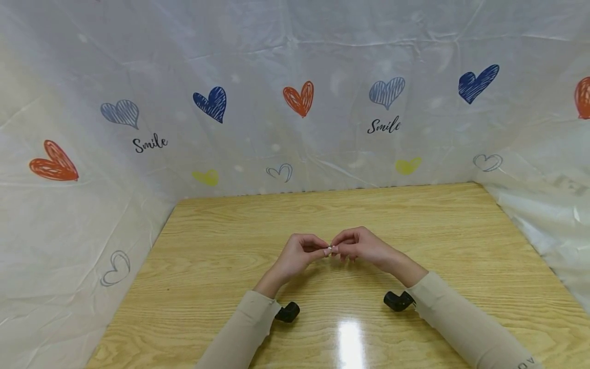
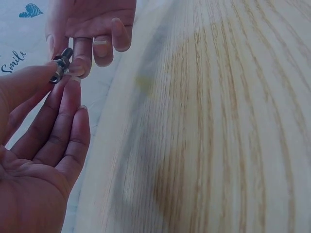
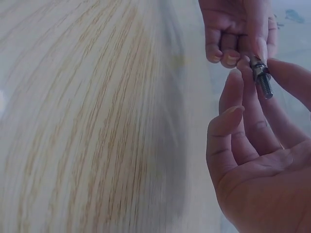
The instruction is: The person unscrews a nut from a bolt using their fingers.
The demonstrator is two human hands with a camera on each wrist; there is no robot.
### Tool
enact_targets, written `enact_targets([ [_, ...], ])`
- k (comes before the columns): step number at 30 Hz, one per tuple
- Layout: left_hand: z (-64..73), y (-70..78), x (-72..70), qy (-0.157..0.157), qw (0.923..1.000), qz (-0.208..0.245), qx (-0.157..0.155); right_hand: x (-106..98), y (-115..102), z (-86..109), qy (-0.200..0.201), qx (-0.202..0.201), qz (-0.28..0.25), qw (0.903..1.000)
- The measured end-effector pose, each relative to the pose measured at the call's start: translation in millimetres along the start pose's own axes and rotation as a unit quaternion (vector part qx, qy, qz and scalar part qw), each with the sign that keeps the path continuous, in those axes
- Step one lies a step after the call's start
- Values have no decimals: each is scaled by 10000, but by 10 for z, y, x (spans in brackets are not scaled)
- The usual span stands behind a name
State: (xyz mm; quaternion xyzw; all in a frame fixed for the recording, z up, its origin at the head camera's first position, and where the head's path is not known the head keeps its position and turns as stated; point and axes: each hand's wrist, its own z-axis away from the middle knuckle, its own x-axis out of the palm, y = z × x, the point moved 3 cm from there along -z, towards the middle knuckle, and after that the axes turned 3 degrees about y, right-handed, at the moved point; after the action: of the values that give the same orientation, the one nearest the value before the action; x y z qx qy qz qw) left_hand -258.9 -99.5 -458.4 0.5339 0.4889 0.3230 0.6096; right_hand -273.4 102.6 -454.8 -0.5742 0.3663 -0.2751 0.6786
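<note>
A small metal bolt (image 2: 62, 64) with a threaded end and a wider, nut-like collar is held between both hands above the table. My left hand (image 1: 295, 256) pinches its plain end between thumb and fingertips. From the other side my right hand (image 1: 371, 250) pinches the collar with thumb and fingertip, its other fingers loosely bent. In the right wrist view the threaded end of the bolt (image 3: 263, 80) sticks out past the collar, towards the right palm. Fingertips partly cover the bolt, so whether the collar is a separate nut I cannot tell.
The wood-grain table (image 1: 221, 236) lies under both hands. A pale curtain (image 1: 258, 56) printed with hearts and "Smile" hangs behind it and at both sides. Black wrist devices (image 1: 398, 301) stick out beside the beige sleeves (image 1: 461, 318).
</note>
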Motion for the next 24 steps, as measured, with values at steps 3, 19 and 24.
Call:
enact_targets([
  [3, 0, -3, 0, 11, 10000, 21, -8, -7, 16, -6, 63, 93, -22, 9999],
  [19, 5, -1, 3, -26, 10000, 74, 26, -2, 32, -18, 59, 21, -82, 9999],
  [24, 9, -18, 1, -23, 10000, 74, -9, -4, 25, -1, 45, -3, -168, 9998],
])
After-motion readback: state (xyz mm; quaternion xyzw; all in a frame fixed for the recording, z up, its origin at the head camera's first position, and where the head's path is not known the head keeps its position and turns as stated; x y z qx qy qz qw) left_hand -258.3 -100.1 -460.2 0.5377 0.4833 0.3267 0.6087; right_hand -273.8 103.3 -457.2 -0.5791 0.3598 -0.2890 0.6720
